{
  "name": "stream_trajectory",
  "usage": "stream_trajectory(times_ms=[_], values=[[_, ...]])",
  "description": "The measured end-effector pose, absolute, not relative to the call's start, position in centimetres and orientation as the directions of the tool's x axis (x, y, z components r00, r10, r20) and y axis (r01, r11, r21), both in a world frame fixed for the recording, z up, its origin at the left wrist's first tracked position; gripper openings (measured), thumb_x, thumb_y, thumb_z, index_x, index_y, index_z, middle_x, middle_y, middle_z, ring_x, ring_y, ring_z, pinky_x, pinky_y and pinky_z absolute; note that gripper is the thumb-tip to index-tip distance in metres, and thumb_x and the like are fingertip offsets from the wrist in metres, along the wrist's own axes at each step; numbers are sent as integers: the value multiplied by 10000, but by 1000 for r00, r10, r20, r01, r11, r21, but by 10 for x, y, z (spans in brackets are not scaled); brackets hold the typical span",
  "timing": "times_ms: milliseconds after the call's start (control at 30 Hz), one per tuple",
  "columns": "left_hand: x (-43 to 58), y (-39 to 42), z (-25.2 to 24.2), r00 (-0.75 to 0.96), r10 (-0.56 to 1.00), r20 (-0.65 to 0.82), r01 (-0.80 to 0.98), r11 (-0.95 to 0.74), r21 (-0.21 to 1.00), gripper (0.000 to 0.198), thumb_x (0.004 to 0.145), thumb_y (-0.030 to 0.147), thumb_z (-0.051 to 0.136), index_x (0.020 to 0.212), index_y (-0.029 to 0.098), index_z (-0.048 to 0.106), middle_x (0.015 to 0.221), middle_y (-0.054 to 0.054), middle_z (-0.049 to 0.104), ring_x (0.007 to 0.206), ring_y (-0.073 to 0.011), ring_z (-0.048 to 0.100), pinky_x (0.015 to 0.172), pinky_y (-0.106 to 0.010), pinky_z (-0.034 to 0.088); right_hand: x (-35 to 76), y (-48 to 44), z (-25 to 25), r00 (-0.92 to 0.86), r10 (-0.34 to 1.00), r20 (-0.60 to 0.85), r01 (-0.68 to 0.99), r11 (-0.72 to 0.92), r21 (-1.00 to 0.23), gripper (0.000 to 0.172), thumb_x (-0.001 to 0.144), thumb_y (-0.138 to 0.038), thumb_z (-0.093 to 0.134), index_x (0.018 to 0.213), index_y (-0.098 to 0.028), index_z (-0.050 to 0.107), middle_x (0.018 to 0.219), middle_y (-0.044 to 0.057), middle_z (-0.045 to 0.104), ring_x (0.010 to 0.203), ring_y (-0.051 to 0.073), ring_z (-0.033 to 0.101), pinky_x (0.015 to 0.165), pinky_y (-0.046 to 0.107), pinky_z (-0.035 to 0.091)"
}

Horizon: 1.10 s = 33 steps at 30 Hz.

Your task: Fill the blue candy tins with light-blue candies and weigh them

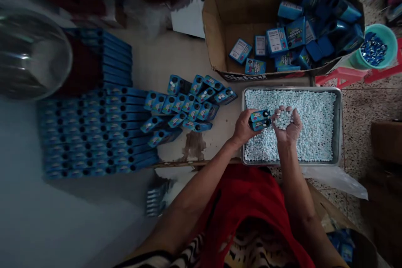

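left hand [244, 127]: closed round two small blue boxes [260, 116], side by side, their round dark holes facing the right hand [288, 135]. right hand: palm up, cupped, carrying a heap of pellets [283, 119] above the metal tray [338, 130] at the tabletop [220, 140]'s right end; it is just beside the boxes' holes.

writing: blue boxes in the carton [216, 14], by the far right corner, bear white lettering, probably "caramelo macizo"; some show white panels of fine print, too small to read. carton front: dark band with pale letters ending about "ishu", first letter unclear.

materials: tray shallow, rectangular, spread with smooth, rounded pellets, white to pale blue. carton brown corrugated board. tabletop pale, with a rough brown worn patch [193, 145] near the front edge. loose boxes [188, 104] cluster mid-tabletop, some holes showing white inside; stacked rows [119, 142] fill the left end.
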<state>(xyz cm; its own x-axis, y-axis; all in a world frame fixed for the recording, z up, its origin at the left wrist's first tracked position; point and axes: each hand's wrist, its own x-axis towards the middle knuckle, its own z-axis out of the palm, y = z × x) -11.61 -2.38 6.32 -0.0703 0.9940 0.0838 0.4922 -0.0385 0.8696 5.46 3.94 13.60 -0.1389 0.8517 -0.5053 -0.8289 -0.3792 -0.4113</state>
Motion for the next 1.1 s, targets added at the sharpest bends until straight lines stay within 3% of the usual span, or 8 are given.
stream_trajectory(times_ms=[133,300,600,700,767,900,1000,1100], values=[[-118,-21,60,-94,995,10,428,31,903,726,654,275,958,1299,222,629,1238,-86,756,1125,-291,751,985,-416,607,50,51,131,-114,911,-396,-745,-342,-572,262,883,-461,822,817,-239,700,853,2,717,800,155,712,681,286,600],[-120,-15,63,2,998,-60,369,55,928,741,640,286,975,1286,237,616,1234,-66,754,1103,-277,750,969,-398,601,41,61,132,-112,960,-258,-589,-273,-761,304,892,-554,750,828,-258,720,762,3,632,786,197,684,852,387,620],[-123,-10,66,27,1000,-5,405,-6,914,725,652,237,953,1290,240,608,1212,-56,719,1099,-277,732,949,-394,599,40,55,126,-194,978,-81,-245,-128,-961,504,913,-734,598,801,-261,730,827,63,674,855,267,660,891,443,564],[-121,-11,64,35,999,36,447,-48,893,703,643,238,944,1261,225,609,1211,-69,718,1132,-293,727,965,-403,603,39,38,133,-280,958,-55,-180,-109,-978,500,946,-712,606,840,-257,786,880,62,718,905,270,691,904,435,557],[-119,-12,63,-35,999,30,468,-10,884,717,655,256,943,1282,223,596,1212,-71,725,1125,-290,732,968,-400,605,42,24,138,-293,956,-38,-148,-85,-985,513,986,-706,562,886,-271,814,947,61,762,1003,287,727,988,453,554],[-120,-16,61,-135,989,65,467,6,884,706,698,285,942,1313,226,599,1282,-87,726,1203,-297,722,1053,-414,584,72,-2,131,-84,996,-19,-84,-26,-996,553,1058,-696,428,1053,-312,826,1264,56,792,1323,304,689,1239,549,444],[-122,-22,57,-119,993,26,388,22,922,725,720,340,961,1333,226,592,1302,-88,727,1193,-278,736,1056,-404,589,110,-15,103,51,997,-51,335,-65,-940,398,1015,-616,610,1171,-300,795,1412,97,732,1401,328,631,1255,618,414],[-120,-29,51,-142,988,-66,317,108,942,790,721,400,988,1358,230,553,1350,-106,710,1220,-272,736,1067,-412,598,132,-10,66,-7,1000,-10,734,-1,-679,518,961,-622,692,1335,-265,729,1586,180,592,1540,407,488,1269,693,364]])
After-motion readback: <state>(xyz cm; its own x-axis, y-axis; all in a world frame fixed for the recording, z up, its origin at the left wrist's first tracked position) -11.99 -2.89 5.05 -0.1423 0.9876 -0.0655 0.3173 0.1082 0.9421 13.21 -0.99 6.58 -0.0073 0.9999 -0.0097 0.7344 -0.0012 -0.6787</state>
